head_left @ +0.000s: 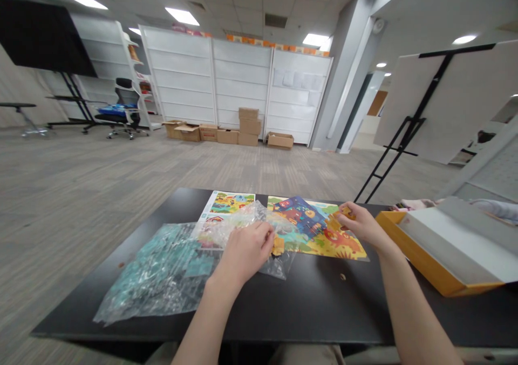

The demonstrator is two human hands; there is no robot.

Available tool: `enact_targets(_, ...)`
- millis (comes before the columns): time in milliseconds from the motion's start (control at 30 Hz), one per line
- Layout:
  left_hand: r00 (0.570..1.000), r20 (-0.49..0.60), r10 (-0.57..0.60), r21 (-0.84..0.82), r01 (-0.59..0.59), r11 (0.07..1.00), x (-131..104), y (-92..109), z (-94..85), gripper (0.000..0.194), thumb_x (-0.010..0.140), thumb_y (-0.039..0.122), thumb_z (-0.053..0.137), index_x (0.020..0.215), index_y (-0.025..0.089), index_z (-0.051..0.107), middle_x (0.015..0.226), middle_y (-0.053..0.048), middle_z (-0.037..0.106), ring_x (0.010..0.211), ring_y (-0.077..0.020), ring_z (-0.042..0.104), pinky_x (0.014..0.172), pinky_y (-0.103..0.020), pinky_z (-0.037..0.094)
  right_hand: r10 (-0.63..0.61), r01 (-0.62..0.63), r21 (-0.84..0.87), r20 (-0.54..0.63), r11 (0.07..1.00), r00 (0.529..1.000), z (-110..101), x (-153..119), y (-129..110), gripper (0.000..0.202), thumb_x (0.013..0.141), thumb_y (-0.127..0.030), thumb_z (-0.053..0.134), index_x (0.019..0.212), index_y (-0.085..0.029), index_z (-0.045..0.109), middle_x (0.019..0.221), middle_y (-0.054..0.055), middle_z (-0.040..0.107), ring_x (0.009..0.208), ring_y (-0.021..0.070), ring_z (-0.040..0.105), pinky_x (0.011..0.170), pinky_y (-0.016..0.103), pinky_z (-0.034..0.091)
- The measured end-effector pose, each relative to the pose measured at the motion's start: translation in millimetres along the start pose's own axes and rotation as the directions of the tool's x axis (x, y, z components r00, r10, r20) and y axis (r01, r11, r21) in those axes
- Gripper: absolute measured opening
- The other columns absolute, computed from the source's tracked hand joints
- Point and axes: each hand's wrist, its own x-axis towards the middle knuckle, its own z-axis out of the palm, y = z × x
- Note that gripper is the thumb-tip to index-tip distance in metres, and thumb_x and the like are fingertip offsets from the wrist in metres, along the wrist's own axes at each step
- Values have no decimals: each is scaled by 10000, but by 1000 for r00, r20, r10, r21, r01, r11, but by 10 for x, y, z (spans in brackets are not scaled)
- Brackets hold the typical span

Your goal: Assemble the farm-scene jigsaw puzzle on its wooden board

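My left hand is closed at the middle of the black table, its fingers curled on a clear plastic bag. Small orange-yellow pieces show beside its fingertips. Over the right part of a colourful animal picture sheet, my right hand pinches an orange-yellow piece; its exact shape is hard to make out. A dark blue picture card lies on that sheet. Left of my left hand rests a larger clear bag of teal pieces.
Another printed sheet lies partly under the plastic. An open yellow box stands at the table's right side. One small scrap lies near the front. Beyond are cardboard boxes, an office chair and a board on a stand.
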Motion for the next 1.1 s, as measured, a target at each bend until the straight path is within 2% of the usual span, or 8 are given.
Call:
enact_targets(100, 1000, 2, 5, -7, -5, 1000, -6, 4, 6, 190, 988, 260, 474, 944, 218, 655, 905, -23, 732, 781, -168, 672, 673, -269, 401, 107, -137, 350, 103, 927, 989, -2, 35, 60, 323, 719, -432, 770, 836, -211, 566, 756, -4, 627, 669, 150, 624, 601, 268, 574)
enact_targets(167, 1000, -1, 11, -4, -11, 1000, -9, 3, 9, 189, 987, 262, 477, 937, 218, 654, 894, -21, 727, 785, -169, 672, 673, -267, 401, 182, -237, 489, 157, 840, 971, 20, 66, 113, 340, 690, -404, 815, 812, -208, 566, 748, -10, 632, 632, 129, 632, 580, 244, 579)
enact_targets(267, 1000, -6, 19, 8, -19, 1000, -18, 1, 5, 189, 988, 267, 477, 917, 217, 645, 882, -17, 723, 769, -166, 663, 657, -264, 390, 307, -407, 537, 269, 739, 913, 47, 109, 206, 311, 687, -312, 834, 809, -205, 569, 734, -7, 658, 578, 122, 659, 541, 224, 579)
enact_targets(367, 1000, -1, 26, 11, -26, 1000, -35, -2, -13, 200, 994, 272, 468, 907, 217, 639, 891, -17, 724, 760, -162, 656, 653, -263, 385, 375, -507, 513, 344, 693, 861, 29, 132, 292, 298, 709, -260, 827, 871, -210, 581, 741, 12, 692, 633, 169, 722, 523, 221, 582)
enact_targets(500, 1000, 0, 24, -6, -24, 1000, -60, -24, -39, 191, 994, 272, 471, 925, 222, 641, 907, -15, 726, 784, -170, 663, 671, -268, 393, 388, -526, 529, 357, 666, 850, 0, 128, 354, 335, 724, -288, 842, 941, -204, 602, 760, 27, 716, 664, 186, 745, 487, 197, 568)
enact_targets(700, 1000, -8, 2, -32, -3, 999, -74, -55, -76, 206, 998, 282, 465, 923, 224, 648, 889, -10, 727, 770, -161, 663, 648, -260, 385, 260, -515, 503, 491, 694, 831, 93, 123, 385, 479, 614, -265, 938, 960, -173, 619, 763, -3, 712, 562, 105, 676, 556, 194, 604)
enact_targets(867, 1000, -16, 8, -32, -8, 999, -72, -53, -90, 200, 995, 273, 467, 933, 230, 652, 902, -11, 731, 782, -163, 664, 659, -258, 391, 272, -494, 465, 465, 734, 842, 128, 143, 436, 499, 588, -278, 945, 929, -174, 595, 750, -5, 711, 549, 97, 666, 473, 152, 545)
enact_targets(1100, 1000, -6, 2, -38, -2, 999, -76, -39, -114, 204, 998, 269, 465, 928, 224, 652, 896, -11, 730, 792, -165, 669, 666, -260, 394, 249, -437, 391, 445, 810, 860, 144, 110, 347, 488, 590, -318, 923, 794, -207, 493, 648, -62, 605, 559, 117, 639, 493, 224, 589)
